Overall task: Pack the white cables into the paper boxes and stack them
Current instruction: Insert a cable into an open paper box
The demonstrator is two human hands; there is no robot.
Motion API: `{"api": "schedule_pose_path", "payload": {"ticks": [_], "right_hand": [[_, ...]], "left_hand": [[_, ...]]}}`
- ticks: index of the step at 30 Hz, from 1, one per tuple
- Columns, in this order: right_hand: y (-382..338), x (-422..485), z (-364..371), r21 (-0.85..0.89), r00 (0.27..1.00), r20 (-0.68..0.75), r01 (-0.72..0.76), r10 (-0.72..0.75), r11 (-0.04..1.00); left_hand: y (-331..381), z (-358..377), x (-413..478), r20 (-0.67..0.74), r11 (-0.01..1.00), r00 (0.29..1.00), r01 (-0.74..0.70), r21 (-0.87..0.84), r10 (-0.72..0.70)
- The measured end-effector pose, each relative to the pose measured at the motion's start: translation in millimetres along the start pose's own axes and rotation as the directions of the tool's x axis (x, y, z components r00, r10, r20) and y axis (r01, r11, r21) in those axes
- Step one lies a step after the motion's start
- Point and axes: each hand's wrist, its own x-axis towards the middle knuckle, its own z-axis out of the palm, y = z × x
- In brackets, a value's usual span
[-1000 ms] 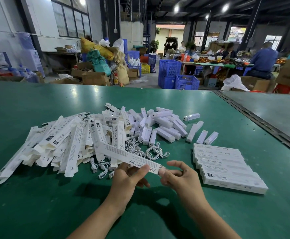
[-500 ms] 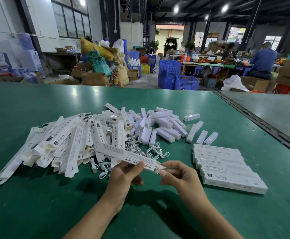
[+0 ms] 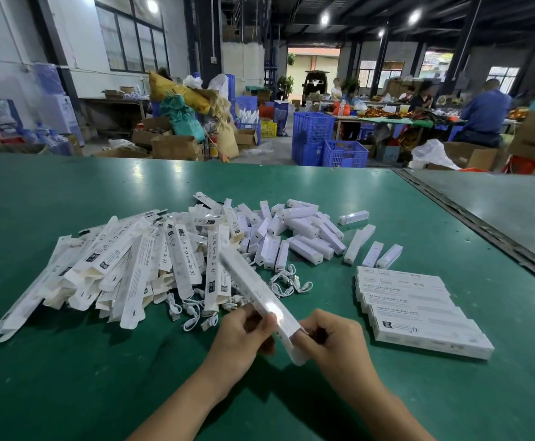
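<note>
Head view: green table (image 3: 69, 377) with packing stock, two bare hands at the near edge.
Left hand (image 3: 244, 331): fingers curled round the near half of one long paper box (image 3: 251, 285), gripping it.
Right hand (image 3: 334, 340): fingertips pinching the near end flap of the same box.
Held box: raised off the table, angled away toward the heap, far end over the cables.
White cables (image 3: 287, 283): loose coils on the table, just beyond the hands, partly under the heap's edge.
Heap of unfilled boxes (image 3: 116, 265): left of centre, jumbled.
White bar units (image 3: 304, 241): piled behind the cables.
Closed boxes (image 3: 419, 310): flat, overlapping row, right of the hands.
</note>
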Motion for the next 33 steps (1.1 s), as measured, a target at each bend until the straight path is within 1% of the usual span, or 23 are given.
{"api": "schedule_pose_path", "payload": {"ticks": [3, 4, 6, 8, 10, 14, 16, 19, 22, 25, 28, 31, 33], "right_hand": [[3.1, -1.2, 4.1, -0.062, 0.998, -0.045, 0.041, -0.044, 0.997], [4.0, -0.9, 5.6, -0.071, 0.996, -0.068, 0.047, -0.052, 0.996], [5.2, -0.7, 7.6, -0.058, 0.992, -0.112, 0.045, -0.051, 0.997], [5.4, 0.0, 7.2, -0.050, 0.989, -0.139, 0.033, -0.040, 0.998], [5.9, -0.3, 6.4, -0.049, 0.987, -0.154, 0.028, -0.035, 0.998], [4.4, -0.9, 6.3, 0.019, 0.987, -0.156, -0.025, 0.028, 0.999], [3.5, -1.5, 6.3, 0.028, 0.989, -0.145, -0.016, 0.020, 0.999], [1.8, -2.5, 5.0, 0.027, 0.991, -0.132, 0.038, -0.034, 0.999], [0.9, -3.4, 5.0, 0.005, 0.984, -0.154, 0.088, -0.086, 0.996], [-1.0, -3.4, 4.2, -0.017, 0.972, -0.141, 0.189, -0.189, 0.982], [-4.4, -4.0, 0.0, 0.015, 0.951, -0.108, 0.293, -0.290, 0.956], [-5.5, -5.0, -4.1, 0.038, 0.940, -0.091, 0.334, -0.330, 0.942], [-4.0, -5.2, -4.2, 0.014, 0.929, -0.057, 0.367, -0.366, 0.930]], "left_hand": [[-3.8, 0.9, 0.6, -0.082, 0.989, 0.988, -0.123, 0.087, 0.130], [-5.5, -0.2, 0.7, -0.090, 0.983, 0.983, -0.153, 0.102, 0.162], [-9.4, -1.4, 0.3, -0.048, 0.971, 0.979, -0.190, 0.146, 0.199], [-11.5, -1.0, -0.7, 0.005, 0.958, 0.977, -0.211, 0.195, 0.214], [-13.3, -0.7, -0.8, 0.015, 0.944, 0.974, -0.225, 0.241, 0.228], [-10.2, -0.8, -3.0, 0.041, 0.933, 0.971, -0.237, 0.270, 0.235], [-8.1, -0.8, -4.2, 0.055, 0.927, 0.968, -0.249, 0.279, 0.244], [-5.5, -1.5, -4.6, 0.062, 0.919, 0.969, -0.246, 0.307, 0.239], [-4.5, -1.6, -4.7, 0.064, 0.910, 0.968, -0.250, 0.331, 0.243], [-4.2, -2.0, -4.1, 0.061, 0.918, 0.970, -0.244, 0.314, 0.237], [-2.7, -2.5, -3.5, 0.042, 0.921, 0.969, -0.246, 0.303, 0.245], [0.7, -1.8, -3.8, -0.001, 0.929, 0.965, -0.251, 0.273, 0.261], [0.9, -1.9, -4.3, -0.022, 0.931, 0.961, -0.261, 0.255, 0.275]]}}
